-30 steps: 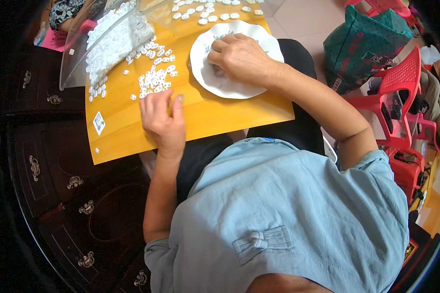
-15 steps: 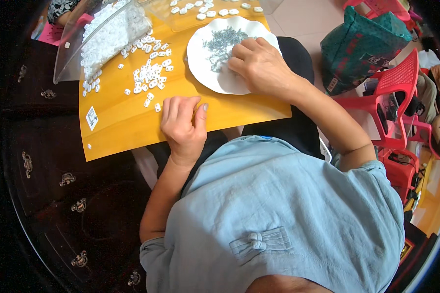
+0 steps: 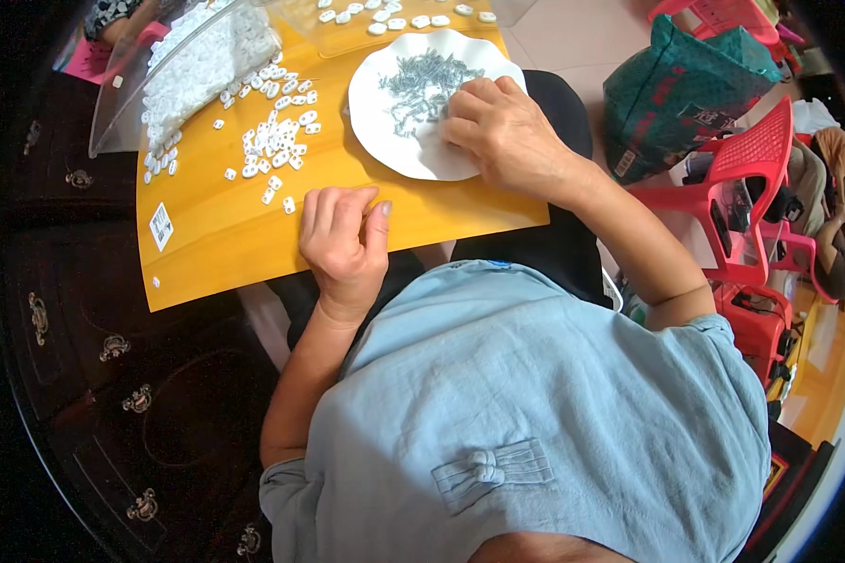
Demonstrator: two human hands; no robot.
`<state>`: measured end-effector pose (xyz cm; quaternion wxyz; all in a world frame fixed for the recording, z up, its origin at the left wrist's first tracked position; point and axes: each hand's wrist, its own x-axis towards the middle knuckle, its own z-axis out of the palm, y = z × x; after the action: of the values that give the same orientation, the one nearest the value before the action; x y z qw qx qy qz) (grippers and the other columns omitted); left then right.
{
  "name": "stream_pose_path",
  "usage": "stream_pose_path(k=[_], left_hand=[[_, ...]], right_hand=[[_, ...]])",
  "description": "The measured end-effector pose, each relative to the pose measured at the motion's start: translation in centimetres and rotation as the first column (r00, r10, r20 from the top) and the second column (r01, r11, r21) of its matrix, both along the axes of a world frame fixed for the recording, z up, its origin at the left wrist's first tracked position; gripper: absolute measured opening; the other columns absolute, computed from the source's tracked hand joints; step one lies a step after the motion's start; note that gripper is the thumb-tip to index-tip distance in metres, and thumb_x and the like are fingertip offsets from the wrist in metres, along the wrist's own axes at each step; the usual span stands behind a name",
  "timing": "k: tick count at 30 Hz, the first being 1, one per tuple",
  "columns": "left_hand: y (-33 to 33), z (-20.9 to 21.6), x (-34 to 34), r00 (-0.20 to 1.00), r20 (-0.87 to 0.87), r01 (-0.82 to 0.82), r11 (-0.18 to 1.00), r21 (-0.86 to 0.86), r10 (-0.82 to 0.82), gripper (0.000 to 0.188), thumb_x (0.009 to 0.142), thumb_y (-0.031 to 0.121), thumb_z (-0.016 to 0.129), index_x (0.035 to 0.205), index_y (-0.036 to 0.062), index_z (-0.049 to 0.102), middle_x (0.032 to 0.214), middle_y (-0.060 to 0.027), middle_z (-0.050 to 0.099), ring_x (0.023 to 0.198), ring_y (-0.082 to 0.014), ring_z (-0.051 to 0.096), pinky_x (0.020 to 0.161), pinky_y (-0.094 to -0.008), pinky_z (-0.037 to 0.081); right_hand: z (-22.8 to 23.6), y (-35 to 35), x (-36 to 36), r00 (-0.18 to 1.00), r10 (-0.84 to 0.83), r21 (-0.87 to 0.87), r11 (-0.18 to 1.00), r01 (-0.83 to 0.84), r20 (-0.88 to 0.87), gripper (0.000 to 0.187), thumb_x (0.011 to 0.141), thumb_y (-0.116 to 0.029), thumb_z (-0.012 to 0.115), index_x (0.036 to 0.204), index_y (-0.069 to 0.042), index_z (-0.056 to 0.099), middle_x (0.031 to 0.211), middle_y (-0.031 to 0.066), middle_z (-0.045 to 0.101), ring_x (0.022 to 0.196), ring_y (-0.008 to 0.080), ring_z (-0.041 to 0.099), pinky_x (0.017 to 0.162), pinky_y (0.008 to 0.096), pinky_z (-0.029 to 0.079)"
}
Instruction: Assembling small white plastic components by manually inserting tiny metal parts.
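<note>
Slender grey pieces (image 3: 429, 79) lie scattered on a scallop-rimmed white plate (image 3: 371, 133) — right hand (image 3: 505, 129) bunched over it, left hand (image 3: 345, 242) curled near smooth white tabs (image 3: 272, 141) — what either grips, I cannot tell.

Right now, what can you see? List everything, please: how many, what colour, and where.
Tabletop: one, yellow, upper middle
Plate: one, white, on the tabletop
Grey bits: many, grey, in the plate
White pieces: many, white, left of the plate; more beyond it
Bin: one, clear, upper left, with more white pieces
Sticker: one, white, tabletop's left side
Cabinet: one, dark, left
Bag: one, green, right
Chairs: at least two, pinkish red, right
Clutter: uncounted, mixed colours, far right
Shirt: one, light blue, lower middle
Left hand: one, bare, tabletop's near edge
Right hand: one, bare, at the plate
</note>
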<state>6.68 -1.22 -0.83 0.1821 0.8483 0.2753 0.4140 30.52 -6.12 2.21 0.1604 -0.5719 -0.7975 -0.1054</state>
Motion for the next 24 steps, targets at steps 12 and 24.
stream_pose_path(k=[12,24], left_hand=[[0.0,0.0,-0.1,1.0,0.015,0.008,1.0,-0.004,-0.008,0.019,0.072,-0.004,0.07,0.09,0.0002,0.063,0.08,-0.0116,0.059,0.076,-0.0312,0.055,0.066,-0.0397,0.046],[0.1,-0.3,-0.1,1.0,0.013,0.008,1.0,0.008,-0.008,0.019,0.072,-0.003,0.071,0.089,0.0013,0.064,0.08,-0.0109,0.058,0.076,-0.0307,0.054,0.066,-0.0398,0.045]], right_hand=[[-0.2,1.1,-0.6,1.0,-0.024,0.028,0.999,0.023,0.016,0.013,0.077,-0.01,0.069,0.089,-0.008,0.068,0.095,0.0085,0.061,0.102,0.0255,0.057,0.086,0.0374,0.042],[1.0,0.4,-0.9,0.999,0.018,-0.075,0.997,-0.021,-0.028,0.009,0.076,-0.009,0.069,0.083,-0.007,0.064,0.093,0.0083,0.059,0.099,0.0248,0.056,0.084,0.0374,0.041]])
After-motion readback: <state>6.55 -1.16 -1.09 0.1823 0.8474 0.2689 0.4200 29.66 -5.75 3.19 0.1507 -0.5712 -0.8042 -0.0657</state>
